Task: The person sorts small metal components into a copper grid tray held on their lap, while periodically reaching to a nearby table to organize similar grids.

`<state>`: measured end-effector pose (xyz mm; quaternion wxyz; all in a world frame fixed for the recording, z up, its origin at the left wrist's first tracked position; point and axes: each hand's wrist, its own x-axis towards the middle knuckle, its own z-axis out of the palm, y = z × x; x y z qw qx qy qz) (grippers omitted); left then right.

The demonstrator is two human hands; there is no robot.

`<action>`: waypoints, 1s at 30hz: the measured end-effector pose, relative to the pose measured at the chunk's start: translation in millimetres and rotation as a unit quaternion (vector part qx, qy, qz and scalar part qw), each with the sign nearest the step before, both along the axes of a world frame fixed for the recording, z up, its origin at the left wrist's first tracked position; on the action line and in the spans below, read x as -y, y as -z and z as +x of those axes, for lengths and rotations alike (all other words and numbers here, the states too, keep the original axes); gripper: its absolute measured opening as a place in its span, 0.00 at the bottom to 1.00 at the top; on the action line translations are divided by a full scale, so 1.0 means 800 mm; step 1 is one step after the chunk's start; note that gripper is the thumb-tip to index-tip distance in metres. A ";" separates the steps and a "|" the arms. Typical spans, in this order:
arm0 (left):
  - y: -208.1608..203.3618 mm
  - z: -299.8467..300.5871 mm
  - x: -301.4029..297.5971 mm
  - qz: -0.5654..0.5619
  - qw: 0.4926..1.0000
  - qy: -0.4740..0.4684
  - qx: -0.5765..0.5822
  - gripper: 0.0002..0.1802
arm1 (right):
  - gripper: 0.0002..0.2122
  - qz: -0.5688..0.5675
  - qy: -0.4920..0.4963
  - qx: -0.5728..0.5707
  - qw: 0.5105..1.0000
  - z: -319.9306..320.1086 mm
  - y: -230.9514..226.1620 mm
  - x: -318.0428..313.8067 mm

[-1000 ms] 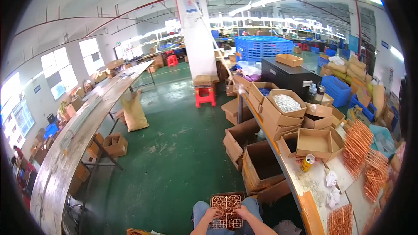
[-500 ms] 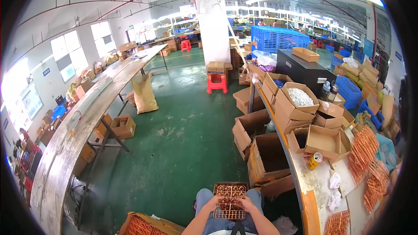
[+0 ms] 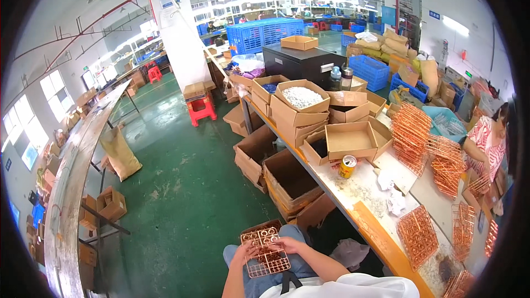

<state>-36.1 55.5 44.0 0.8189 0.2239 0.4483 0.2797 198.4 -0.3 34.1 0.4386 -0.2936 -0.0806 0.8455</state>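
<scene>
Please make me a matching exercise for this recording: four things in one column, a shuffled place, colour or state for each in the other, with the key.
1. lattice frame
2. drink can
3. nearest stool
4. tall sack at left

A. red, at the foot of the white pillar
B. tan, on the green floor
C. copper-coloured, held between left hand and right hand
D. yellow, on the right-hand table

Pairs: 1-C, 2-D, 3-A, 4-B

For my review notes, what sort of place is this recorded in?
Probably a factory workshop, judging by the stacks of copper-coloured grids on a long workbench and the blue plastic crates beyond it.
</scene>
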 end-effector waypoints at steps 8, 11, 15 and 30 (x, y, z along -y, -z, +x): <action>-0.009 0.015 0.017 0.012 0.993 0.010 -0.114 0.12 | 0.10 -0.052 -0.011 0.106 0.993 -0.010 -0.007 0.002; -0.011 0.002 0.032 0.019 0.992 0.017 -0.124 0.12 | 0.13 0.044 -0.040 0.289 0.956 -0.030 -0.008 0.013; -0.003 -0.005 0.034 0.057 0.985 -0.012 -0.161 0.11 | 0.15 0.042 -0.072 0.399 0.913 -0.045 -0.011 0.007; -0.056 0.029 0.051 0.136 0.975 0.024 -0.173 0.15 | 0.08 0.004 -0.039 0.223 0.974 -0.027 -0.003 0.002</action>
